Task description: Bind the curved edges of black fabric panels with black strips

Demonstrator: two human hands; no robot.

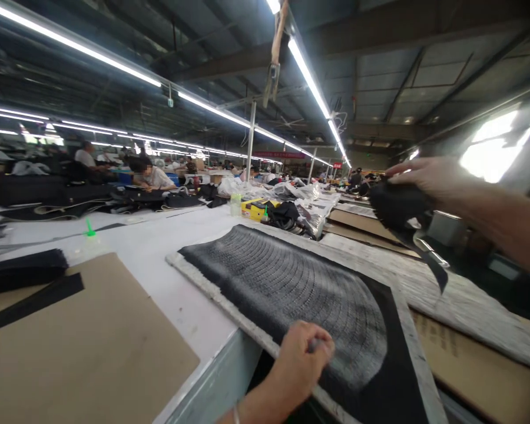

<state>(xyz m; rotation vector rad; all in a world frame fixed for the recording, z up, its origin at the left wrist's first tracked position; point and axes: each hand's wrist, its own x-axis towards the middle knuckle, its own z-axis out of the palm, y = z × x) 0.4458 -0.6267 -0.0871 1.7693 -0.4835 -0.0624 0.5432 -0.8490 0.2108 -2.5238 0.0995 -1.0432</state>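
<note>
Laid flat on a pale board (203,284), probably for firm backing: a black sheet (287,300) with grey curved rows. Over its near side, left hand (302,356) curled tight, cannot tell around what. Lifted well apart, right hand (428,176) gripping black strips (397,206), ends dangling. Farther off, on the white table (181,306): a yellow box (252,209), contents unclear.

A black strip (397,206) is held up in the right hand (428,176). By the left hand (302,359), a small blurred thing (315,345) is pinched over the patterned sheet (291,282), which is laid on a board (417,353). On the left, cardboard (92,341) is seen on the white table (185,288).
</note>
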